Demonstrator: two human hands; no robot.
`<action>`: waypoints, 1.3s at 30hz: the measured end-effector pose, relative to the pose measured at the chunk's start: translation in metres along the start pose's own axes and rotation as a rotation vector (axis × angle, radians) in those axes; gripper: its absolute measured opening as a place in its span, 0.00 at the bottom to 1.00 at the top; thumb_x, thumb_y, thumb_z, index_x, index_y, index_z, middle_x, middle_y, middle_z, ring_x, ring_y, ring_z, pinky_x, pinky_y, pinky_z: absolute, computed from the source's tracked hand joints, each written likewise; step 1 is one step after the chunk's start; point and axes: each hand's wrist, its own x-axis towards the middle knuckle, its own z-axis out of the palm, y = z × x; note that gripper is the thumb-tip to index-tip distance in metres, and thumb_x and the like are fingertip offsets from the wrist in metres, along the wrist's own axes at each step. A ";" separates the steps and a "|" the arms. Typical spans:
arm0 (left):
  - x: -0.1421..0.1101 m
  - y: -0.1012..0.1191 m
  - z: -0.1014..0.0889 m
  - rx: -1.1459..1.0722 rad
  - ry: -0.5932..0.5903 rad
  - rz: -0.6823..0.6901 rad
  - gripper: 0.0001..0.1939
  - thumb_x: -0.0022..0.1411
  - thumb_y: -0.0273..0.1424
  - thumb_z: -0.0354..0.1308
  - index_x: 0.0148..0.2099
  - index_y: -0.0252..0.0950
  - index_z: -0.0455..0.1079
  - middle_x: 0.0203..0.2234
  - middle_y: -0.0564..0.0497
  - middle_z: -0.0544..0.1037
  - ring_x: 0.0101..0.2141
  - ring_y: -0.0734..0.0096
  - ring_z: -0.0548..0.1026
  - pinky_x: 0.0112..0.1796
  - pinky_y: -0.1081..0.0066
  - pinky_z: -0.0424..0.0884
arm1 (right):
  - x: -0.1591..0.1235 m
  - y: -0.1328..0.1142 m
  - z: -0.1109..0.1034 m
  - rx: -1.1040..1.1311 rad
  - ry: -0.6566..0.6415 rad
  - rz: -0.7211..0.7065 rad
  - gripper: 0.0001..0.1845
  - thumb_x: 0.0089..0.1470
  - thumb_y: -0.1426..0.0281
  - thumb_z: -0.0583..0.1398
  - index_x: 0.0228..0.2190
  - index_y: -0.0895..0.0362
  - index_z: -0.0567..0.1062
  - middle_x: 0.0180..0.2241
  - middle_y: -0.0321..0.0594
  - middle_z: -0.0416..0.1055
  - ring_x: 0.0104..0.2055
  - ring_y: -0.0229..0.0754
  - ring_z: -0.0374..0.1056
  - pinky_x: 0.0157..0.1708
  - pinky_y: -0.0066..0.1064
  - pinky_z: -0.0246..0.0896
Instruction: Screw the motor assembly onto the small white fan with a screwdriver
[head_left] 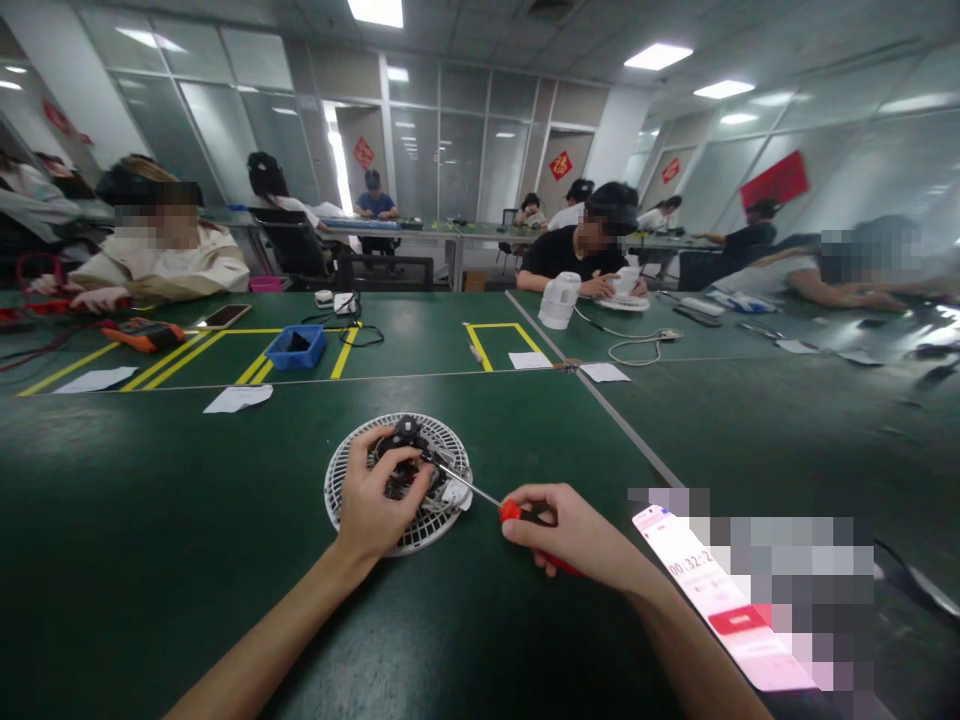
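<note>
A round white fan grille lies on the green table in front of me, with a dark motor assembly and some wires on it. My left hand rests over the assembly, its fingers curled around the dark part and its thumb near the screwdriver tip. In my right hand is a screwdriver with a red and black handle. Its metal shaft points up and left, and the tip meets the assembly by my left fingers. The exact contact point is partly hidden.
A lit phone lies at the right. Beyond the grille are a blue bin, paper slips, an orange multimeter and a cable. Across the table, a person handles a white fan part.
</note>
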 end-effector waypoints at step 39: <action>-0.008 0.002 0.004 -0.055 0.086 0.002 0.08 0.58 0.28 0.67 0.41 0.37 0.77 0.51 0.46 0.70 0.53 0.60 0.71 0.53 0.58 0.72 | -0.004 -0.007 -0.015 0.172 0.048 -0.049 0.29 0.40 0.60 0.75 0.34 0.54 0.64 0.35 0.31 0.70 0.22 0.31 0.68 0.18 0.23 0.62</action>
